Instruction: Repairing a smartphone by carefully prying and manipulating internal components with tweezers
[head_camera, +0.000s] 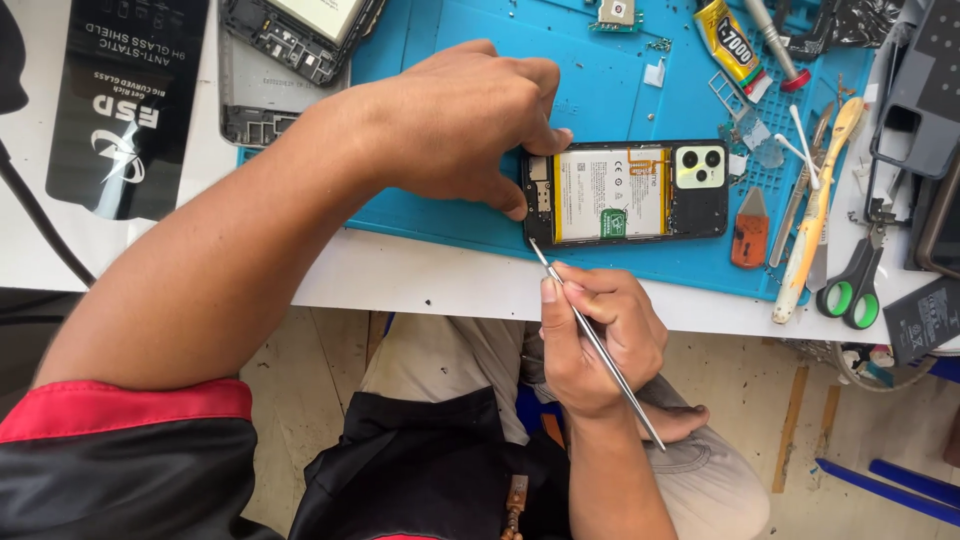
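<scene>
I see the opened black smartphone with its back cover off, white battery and green camera block showing, lying flat on the blue silicone repair mat, near the front edge of the white worktop. Its long axis runs left-right across my view, camera end to the right.

Left hand comes in from the left and is curled over the phone's left short end, thumb and fingertips pinching that end and pressing it to the mat. It's closed on the phone frame, holding nothing else.

Right hand sits below the phone, off the worktop edge, closed in a pen grip on a thin silver metal pry rod. The rod slants up-left, and its tip touches the phone's bottom-left corner, just beside the left thumb.

Key relation: the phone lies up and slightly left of the right hand, with the rod crossing its long axis at a steep angle. Left hand is the nearer one, already on it.

Off to the right: green-handled scissors, tweezers and an orange scraper, well apart from both hands.
</scene>
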